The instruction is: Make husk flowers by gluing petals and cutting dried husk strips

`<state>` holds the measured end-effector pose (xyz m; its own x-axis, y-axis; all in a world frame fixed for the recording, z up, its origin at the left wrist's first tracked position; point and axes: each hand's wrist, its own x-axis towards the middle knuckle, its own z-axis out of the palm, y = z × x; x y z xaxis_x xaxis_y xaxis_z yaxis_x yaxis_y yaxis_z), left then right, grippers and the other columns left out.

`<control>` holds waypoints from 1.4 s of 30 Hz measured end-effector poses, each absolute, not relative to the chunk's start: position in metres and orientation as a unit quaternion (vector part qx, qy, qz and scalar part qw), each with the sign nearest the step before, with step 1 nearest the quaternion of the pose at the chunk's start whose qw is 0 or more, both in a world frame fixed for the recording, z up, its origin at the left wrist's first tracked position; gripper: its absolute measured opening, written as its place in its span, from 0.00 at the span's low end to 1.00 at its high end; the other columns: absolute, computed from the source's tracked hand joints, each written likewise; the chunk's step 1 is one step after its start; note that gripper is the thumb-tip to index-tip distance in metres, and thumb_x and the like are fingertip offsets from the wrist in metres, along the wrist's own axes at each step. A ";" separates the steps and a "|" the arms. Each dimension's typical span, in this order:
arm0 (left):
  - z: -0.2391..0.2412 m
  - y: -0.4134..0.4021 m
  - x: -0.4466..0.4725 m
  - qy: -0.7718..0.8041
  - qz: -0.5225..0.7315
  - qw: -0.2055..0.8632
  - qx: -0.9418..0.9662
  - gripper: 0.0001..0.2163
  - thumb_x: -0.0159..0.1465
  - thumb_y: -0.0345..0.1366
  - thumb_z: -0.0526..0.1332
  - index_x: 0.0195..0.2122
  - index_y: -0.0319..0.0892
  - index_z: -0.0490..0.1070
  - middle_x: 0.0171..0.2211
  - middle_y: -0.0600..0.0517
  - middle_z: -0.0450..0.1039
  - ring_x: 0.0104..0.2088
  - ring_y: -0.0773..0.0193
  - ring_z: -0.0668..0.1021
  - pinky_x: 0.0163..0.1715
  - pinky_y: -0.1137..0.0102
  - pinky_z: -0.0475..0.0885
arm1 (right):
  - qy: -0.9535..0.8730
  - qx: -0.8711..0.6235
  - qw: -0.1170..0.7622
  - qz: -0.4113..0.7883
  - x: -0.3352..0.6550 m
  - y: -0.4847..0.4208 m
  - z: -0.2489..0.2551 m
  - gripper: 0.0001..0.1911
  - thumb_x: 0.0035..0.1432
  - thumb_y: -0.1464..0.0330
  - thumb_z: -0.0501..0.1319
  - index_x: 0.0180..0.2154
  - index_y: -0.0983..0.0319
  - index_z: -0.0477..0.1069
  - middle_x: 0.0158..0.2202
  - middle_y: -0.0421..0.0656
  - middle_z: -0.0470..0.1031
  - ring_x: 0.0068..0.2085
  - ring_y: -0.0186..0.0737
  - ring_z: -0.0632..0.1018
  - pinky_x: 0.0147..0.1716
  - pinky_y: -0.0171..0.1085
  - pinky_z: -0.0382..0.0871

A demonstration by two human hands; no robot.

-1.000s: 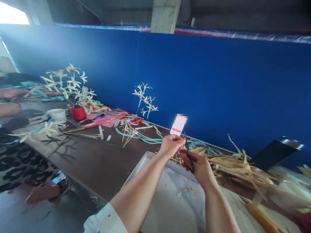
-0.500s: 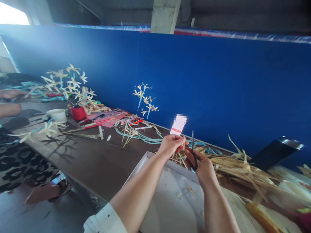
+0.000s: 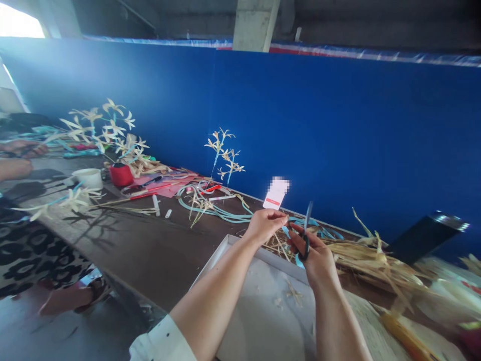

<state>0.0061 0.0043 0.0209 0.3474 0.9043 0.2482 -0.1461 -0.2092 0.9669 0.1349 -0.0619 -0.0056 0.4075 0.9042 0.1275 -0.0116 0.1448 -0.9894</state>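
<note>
My left hand [image 3: 266,225] is closed in a pinch above the far edge of a shallow white box [image 3: 263,257]. Whatever is between its fingertips is too small to make out. Just to its right, my right hand [image 3: 314,253] is closed on a pair of scissors [image 3: 308,216], its dark handles round the fingers and its blades pointing up. A small gap separates the two hands. Behind them lie thin straw stalks [image 3: 277,245] and light-blue strips [image 3: 330,231]. A white card [image 3: 273,201] with a red mark, partly blurred out, stands beyond my left hand.
Dried husks [image 3: 361,255] and a dark upright block [image 3: 424,238] are at right. Pale straw flowers [image 3: 216,145] stand by the blue panel [image 3: 356,125]. Pale-blue tubing [image 3: 210,213], a red spool [image 3: 121,174] and a white cup [image 3: 88,178] lie leftward. A co-worker's hand [image 3: 26,148] shows at far left.
My right hand has moved right with the scissors, away from my left hand, and the blades lean more to the right. My left hand stays nearly in place. The co-worker's hand has shifted slightly.
</note>
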 end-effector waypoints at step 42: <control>0.013 -0.012 0.015 0.228 0.453 0.132 0.852 0.09 0.57 0.40 0.59 0.35 0.40 0.69 0.36 0.48 0.67 0.39 0.62 0.69 0.38 0.69 0.64 | -0.272 -0.488 0.762 0.329 0.138 -0.063 0.006 0.24 0.37 0.65 0.70 0.40 0.60 0.71 0.20 0.35 0.67 0.19 0.27 0.64 0.15 0.28 0.51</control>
<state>0.0151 -0.0120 0.0134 0.4855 0.5079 0.7115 0.2696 -0.8612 0.4308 0.1376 -0.0627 0.0058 0.6358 0.7661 0.0939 -0.2350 0.3080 -0.9219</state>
